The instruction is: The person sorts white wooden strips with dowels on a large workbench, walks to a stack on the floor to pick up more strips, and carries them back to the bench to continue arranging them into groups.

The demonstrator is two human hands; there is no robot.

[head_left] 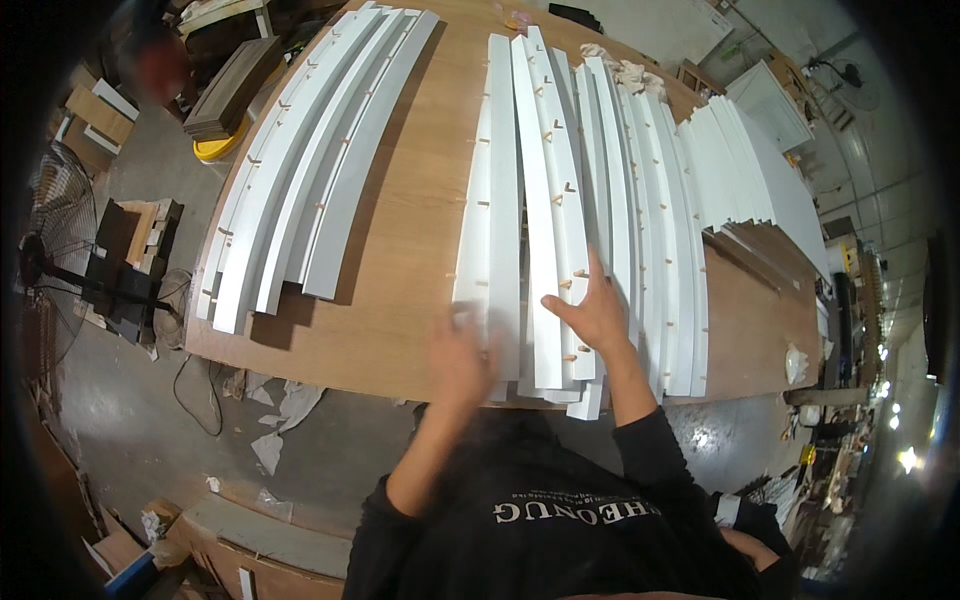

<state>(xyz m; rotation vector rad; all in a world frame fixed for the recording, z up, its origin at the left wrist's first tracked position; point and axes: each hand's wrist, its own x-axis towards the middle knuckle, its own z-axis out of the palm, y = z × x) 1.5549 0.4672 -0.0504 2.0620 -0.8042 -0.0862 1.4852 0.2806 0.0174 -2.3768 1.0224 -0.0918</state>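
Long white boards lie lengthwise on a brown tabletop. My right hand (597,312) rests over the near part of a white board studded with wooden dowels (545,190), thumb and forefinger spread wide apart; its other fingers are partly hidden. To the left, my left hand (463,358) is smeared by motion at the near end of another white board (504,220). Whether it touches that board or holds anything, I cannot tell. Small tan dowels (566,283) stick up from the board under my right hand.
More dowelled white boards (655,220) lie close on the right, beside stacked white panels (735,170). A separate group of white boards (310,180) lies left on the brown tabletop (405,250). A standing fan (55,240) is at far left. Torn paper (285,425) litters the floor.
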